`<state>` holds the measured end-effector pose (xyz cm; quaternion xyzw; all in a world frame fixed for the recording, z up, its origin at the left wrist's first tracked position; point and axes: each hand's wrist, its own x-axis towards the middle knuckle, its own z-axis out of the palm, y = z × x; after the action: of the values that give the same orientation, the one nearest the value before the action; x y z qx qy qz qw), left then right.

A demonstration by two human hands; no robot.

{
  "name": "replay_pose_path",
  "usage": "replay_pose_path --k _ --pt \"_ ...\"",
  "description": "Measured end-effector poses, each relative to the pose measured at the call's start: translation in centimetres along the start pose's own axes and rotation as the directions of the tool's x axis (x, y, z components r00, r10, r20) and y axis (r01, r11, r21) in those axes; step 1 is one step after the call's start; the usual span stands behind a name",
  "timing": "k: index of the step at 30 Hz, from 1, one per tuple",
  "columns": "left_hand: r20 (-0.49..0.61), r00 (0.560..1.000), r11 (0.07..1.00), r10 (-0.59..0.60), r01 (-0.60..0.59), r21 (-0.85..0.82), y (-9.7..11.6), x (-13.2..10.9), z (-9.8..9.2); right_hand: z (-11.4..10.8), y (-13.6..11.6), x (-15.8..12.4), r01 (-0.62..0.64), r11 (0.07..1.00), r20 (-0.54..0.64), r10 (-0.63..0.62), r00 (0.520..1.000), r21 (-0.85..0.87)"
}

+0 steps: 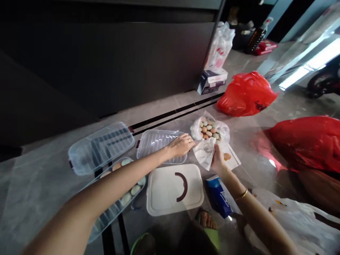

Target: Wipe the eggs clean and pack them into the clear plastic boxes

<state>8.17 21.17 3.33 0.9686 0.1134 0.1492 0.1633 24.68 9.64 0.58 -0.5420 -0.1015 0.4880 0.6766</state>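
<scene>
My right hand [218, 158] is closed on a crumpled white tissue [205, 153]. My left hand [182, 144] reaches over a ribbed clear plastic tray [150, 145], its fingers pinched at the tissue's left corner; the fingertips are partly hidden. Just beyond the tissue, a white plastic bag [196, 130] lies open around several brown and pale greenish eggs [209, 134]. Beside my right hand, a brownish-orange smear or piece [227, 156] lies on a white sheet [233, 161]. Under my left forearm, a long clear tray [99, 226] holds several eggs [135, 190].
A white lid [164, 191] with a brown handle lies near my feet, beside a blue tissue pack [223, 200]. Another clear container [102, 147] sits left. Red bags [247, 94] and a white bag [300, 219] lie right. A dark cabinet [111, 60] stands behind.
</scene>
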Motion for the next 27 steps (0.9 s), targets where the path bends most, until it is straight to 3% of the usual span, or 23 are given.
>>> replay_pose_path --k 4,7,9,13,18,22,27 --pt "0.073 0.994 0.996 -0.087 0.085 0.023 -3.3 9.4 5.3 -3.4 0.2 3.2 0.091 0.974 -0.23 -0.041 0.972 0.208" --pt "0.109 0.968 0.974 -0.228 0.227 0.019 -5.5 14.8 9.5 -4.2 0.3 4.9 0.098 0.952 -0.266 -0.018 0.964 0.29" --pt "0.11 0.937 0.943 -0.332 0.33 0.033 -7.0 16.6 11.8 -4.3 0.7 5.7 0.063 0.946 -0.258 0.023 0.966 0.318" --pt "0.052 0.88 0.881 -0.472 0.469 0.053 -9.5 16.8 14.8 -4.4 2.0 6.9 0.016 0.94 -0.247 0.073 0.966 0.341" --pt "-0.027 0.828 0.826 -0.561 0.561 0.046 -10.5 15.3 16.5 -4.5 2.8 7.9 -0.05 0.94 -0.225 0.131 0.965 0.336" --pt "-0.048 0.821 0.82 -0.569 0.571 0.032 -10.5 15.1 16.8 -4.0 2.6 8.3 -0.096 0.917 -0.25 0.205 0.946 0.388" --pt "-0.042 0.853 0.854 -0.521 0.521 -0.007 -10.5 15.3 15.6 -3.3 2.7 8.2 -0.11 0.909 -0.269 0.233 0.935 0.403"
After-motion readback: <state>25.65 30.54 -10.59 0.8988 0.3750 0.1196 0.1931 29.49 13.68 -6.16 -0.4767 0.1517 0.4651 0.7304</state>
